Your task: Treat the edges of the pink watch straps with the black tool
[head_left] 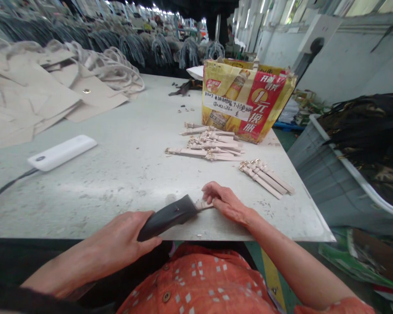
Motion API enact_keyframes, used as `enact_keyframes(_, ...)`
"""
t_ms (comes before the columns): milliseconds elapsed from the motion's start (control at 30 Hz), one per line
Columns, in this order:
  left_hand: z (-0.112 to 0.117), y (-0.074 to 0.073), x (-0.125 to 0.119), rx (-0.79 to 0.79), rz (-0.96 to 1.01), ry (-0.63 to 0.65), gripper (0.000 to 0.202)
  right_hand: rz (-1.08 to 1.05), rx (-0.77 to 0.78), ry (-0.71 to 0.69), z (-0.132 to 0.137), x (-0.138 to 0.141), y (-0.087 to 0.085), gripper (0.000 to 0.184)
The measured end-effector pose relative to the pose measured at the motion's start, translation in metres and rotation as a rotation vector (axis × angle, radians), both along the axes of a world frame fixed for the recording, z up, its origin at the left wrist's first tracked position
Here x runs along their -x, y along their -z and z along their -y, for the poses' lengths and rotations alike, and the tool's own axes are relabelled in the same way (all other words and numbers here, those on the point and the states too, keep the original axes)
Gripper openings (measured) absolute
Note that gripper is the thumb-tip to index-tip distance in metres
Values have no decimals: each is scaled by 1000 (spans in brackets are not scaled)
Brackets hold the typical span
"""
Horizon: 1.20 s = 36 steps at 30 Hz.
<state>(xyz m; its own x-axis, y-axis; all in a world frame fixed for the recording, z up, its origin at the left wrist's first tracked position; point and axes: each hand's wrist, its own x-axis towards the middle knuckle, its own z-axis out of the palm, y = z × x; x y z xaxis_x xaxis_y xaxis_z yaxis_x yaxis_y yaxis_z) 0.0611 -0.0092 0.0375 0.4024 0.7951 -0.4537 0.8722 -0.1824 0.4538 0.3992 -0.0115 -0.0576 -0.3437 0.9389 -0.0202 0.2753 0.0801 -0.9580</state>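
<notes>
Our left hand (119, 233) wrapped around a black handheld tool (168, 218), its tip against a pale strap (203, 204) pinched by our right hand (225, 201); buckled straps (265, 178) lay nearby.

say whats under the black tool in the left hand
The black tool sits over a pale strap and the white table edge; the strap's part beneath the tool is covered, so it cannot be seen.

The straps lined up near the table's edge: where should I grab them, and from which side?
Probably around their middle, coming down from above on the side near your right hand. The straps lie flat and side by side on the table, so fingers can close across the row there, away from the buckles at one end.
</notes>
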Motion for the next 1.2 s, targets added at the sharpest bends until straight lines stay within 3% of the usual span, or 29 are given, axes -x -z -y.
enact_keyframes(167,0,1,3,39,-22,13,38,75,-29,41,-1,1,5,62)
enact_keyframes(400,-9,7,-15,41,-4,25,35,190,-220,13,-1,-2,11,44)
enact_keyframes(633,-10,9,5,-2,-6,-2,43,199,-250,28,3,-5,20,41)
enact_keyframes(800,-11,17,12,62,16,34,46,207,-328,47,11,-7,30,38)
enact_keyframes(967,-17,35,15,118,100,68,44,263,-371,64,23,-12,32,38)
enact_keyframes(1200,-18,79,27,94,149,67,40,296,-431,68,36,-16,25,40)
